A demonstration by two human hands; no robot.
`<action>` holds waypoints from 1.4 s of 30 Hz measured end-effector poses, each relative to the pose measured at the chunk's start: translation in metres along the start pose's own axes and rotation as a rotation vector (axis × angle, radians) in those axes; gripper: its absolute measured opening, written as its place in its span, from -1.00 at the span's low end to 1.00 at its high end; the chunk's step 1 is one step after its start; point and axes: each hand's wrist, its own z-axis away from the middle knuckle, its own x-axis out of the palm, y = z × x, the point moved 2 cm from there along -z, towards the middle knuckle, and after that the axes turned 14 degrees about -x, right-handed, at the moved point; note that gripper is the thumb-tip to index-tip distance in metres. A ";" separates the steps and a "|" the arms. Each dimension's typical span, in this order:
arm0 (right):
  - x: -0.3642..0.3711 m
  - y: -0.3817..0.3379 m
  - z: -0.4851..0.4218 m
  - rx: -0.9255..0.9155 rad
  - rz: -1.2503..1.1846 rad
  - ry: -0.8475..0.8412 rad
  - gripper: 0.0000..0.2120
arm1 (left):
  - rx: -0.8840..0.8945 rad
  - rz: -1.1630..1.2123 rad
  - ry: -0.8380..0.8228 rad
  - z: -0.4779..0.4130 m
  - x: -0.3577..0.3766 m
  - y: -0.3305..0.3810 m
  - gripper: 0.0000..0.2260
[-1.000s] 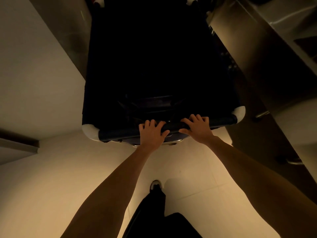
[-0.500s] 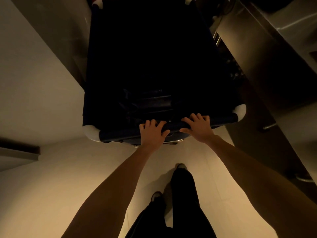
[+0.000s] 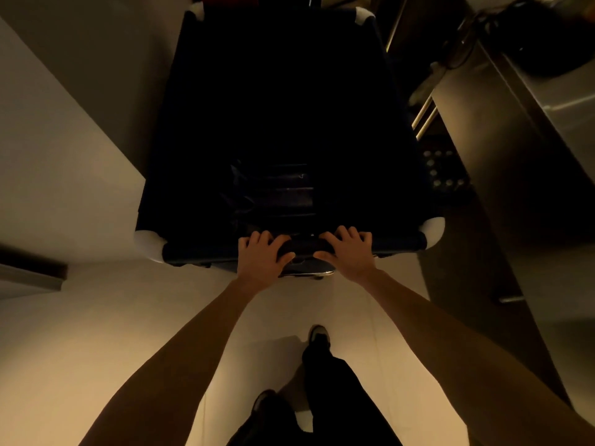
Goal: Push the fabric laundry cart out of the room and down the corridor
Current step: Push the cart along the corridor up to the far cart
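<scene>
- The fabric laundry cart (image 3: 283, 123) stood directly ahead of the person, on the pale floor (image 3: 96, 333), between a light wall (image 3: 48, 140) on the left and a stainless-steel unit (image 3: 515, 156) on the right.
- Its sides were dark cloth slung from a frame with white corner fittings (image 3: 146, 244); the cloth would likely give under pressure, so force was best applied to the frame only.
- The near top rail (image 3: 396, 244) was the rigid hold point. It looked padded or sleeved, which suggested a secure, non-slip purchase.
- Contents were largely lost in shadow; some dark folded items showed near the near end. Load could not be judged; an unloaded cart of this type would probably roll lightly and swing easily.
- The left hand (image 3: 262, 260) and right hand (image 3: 349, 254) lay side by side near the middle of the rail, fingers curled over its top and thumbs on the near side, both closed around it.
- A central hold gave little steering leverage; a wider spacing toward the corners would probably control yaw better.
- Clearance to the steel unit on the right appeared tight, and the cart's right edge ran close beside it.
- One foot (image 3: 318, 333) was set forward behind the cart.
</scene>
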 end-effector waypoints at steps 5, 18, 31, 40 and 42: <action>-0.007 0.018 -0.025 -0.064 -0.002 0.002 -0.45 | -0.037 0.010 0.024 -0.026 -0.002 0.005 -0.56; -0.024 0.057 -0.091 -0.124 0.030 -0.032 -0.47 | -0.123 0.008 -0.016 -0.089 -0.013 0.016 -0.48; -0.044 0.080 -0.174 -0.112 0.021 -0.021 -0.49 | -0.131 0.022 -0.050 -0.177 -0.027 0.005 -0.52; -0.056 0.095 -0.234 -0.095 0.007 0.011 -0.50 | -0.122 0.034 -0.063 -0.242 -0.036 -0.006 -0.58; -0.058 0.098 -0.245 -0.088 0.004 0.006 -0.50 | -0.118 0.031 -0.057 -0.255 -0.039 -0.008 -0.59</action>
